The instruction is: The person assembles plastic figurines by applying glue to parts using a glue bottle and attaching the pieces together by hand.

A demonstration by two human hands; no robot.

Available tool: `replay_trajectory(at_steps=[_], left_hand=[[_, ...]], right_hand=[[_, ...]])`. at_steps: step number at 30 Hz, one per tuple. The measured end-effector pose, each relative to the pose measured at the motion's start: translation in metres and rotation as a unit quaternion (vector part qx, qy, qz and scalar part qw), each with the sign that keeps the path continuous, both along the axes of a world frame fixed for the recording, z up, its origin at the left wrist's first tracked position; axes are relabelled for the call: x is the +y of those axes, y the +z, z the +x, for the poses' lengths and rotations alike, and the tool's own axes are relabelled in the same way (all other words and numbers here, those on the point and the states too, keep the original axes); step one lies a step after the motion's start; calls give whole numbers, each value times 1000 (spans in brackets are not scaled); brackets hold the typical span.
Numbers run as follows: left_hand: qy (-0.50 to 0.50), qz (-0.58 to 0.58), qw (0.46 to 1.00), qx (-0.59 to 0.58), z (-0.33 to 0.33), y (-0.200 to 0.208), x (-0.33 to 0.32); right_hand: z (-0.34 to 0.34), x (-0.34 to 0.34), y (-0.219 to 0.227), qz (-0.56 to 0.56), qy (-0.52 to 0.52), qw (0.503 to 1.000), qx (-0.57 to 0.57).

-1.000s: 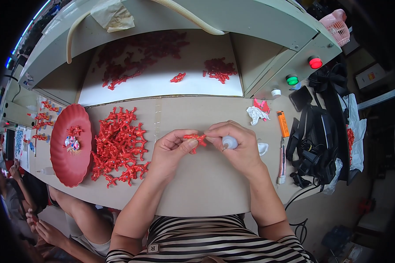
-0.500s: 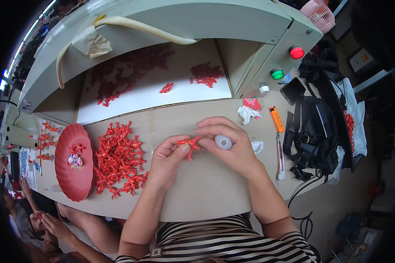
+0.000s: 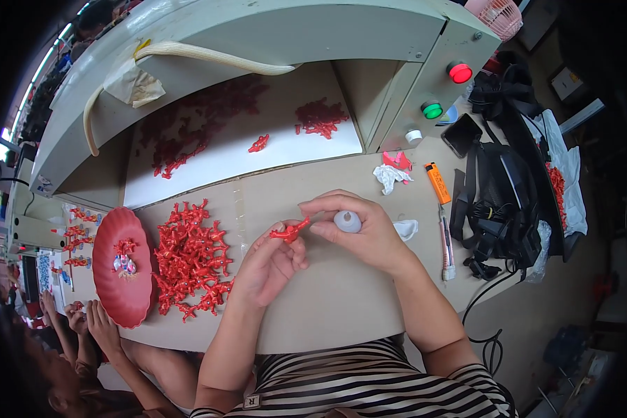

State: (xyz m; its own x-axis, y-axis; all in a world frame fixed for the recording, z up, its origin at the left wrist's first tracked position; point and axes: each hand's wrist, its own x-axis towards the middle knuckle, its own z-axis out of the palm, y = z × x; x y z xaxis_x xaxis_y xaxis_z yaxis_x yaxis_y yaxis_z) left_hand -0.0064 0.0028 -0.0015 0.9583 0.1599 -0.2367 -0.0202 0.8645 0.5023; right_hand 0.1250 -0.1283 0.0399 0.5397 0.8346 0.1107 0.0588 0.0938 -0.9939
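Between the thumb and fingers of my left hand (image 3: 258, 272) is a small glossy red plastic figurine (image 3: 290, 230), lying sideways with a limb pointing at my other hand. The other left fingers are loosely curled below it. My right hand (image 3: 375, 240) has a small whitish squeeze bottle (image 3: 347, 221) tucked in its grip, the round end with a hole showing. Its thumb and index fingertips come close to the figurine; I cannot tell whether they touch it. Left of my hands lies a pile of similar red figurines (image 3: 191, 258) on the tabletop (image 3: 327, 313).
A red scalloped dish (image 3: 139, 306) holds a few pieces. Ahead, a grey machine (image 3: 313, 35) houses more figurines on a white sheet (image 3: 219, 171). To the right lie crumpled tissue (image 3: 390, 175), an orange lighter (image 3: 437, 182), a knife-like tool (image 3: 446, 244) and a black bag (image 3: 501, 202). Another person's hands (image 3: 101, 327) are lower left.
My left hand has turned and its lower fingers have loosened, tilting the figurine from limbs-down to sideways. The right hand keeps the bottle in nearly the same place. The whole view has shifted slightly.
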Motion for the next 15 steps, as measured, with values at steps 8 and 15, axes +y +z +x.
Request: replay_trajectory(at_steps=[8,15], left_hand=[[-25,6,999,40,3,7,0],[25,163,982,92,4,10,-4]], right_hand=[[2,1,-2,-42,22,998,27],[1,3,0,-51,7,989,139]])
